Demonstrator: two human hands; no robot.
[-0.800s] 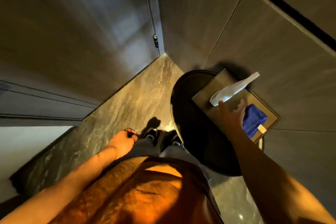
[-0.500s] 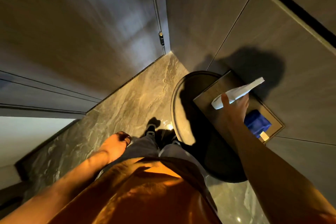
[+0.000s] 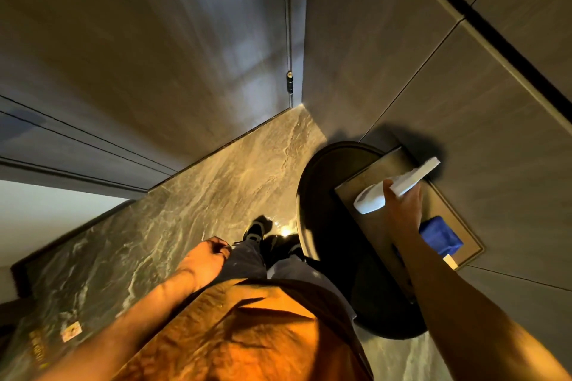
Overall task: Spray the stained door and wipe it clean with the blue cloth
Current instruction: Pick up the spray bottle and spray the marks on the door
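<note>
My right hand (image 3: 404,209) grips a white spray bottle (image 3: 371,199) lifted above a brown tray (image 3: 353,192). A folded blue cloth (image 3: 439,235) lies on that tray, just right of my wrist. My left hand (image 3: 205,258) hangs beside my thigh, fingers curled with nothing in them. The grey-brown door (image 3: 154,56) stands ahead on the left, with a hinge (image 3: 290,82) at its right edge. No stain shows on it from here.
The tray sits on a round black table (image 3: 312,195) against the panelled wall (image 3: 464,86) on the right. Marble floor (image 3: 192,204) runs between door and table, where my feet (image 3: 257,230) stand. A small sticker (image 3: 71,331) lies on the floor at the lower left.
My right hand closed on the spray bottle and raised it off the tray. The view shifted slightly. My left hand stayed by my thigh.
</note>
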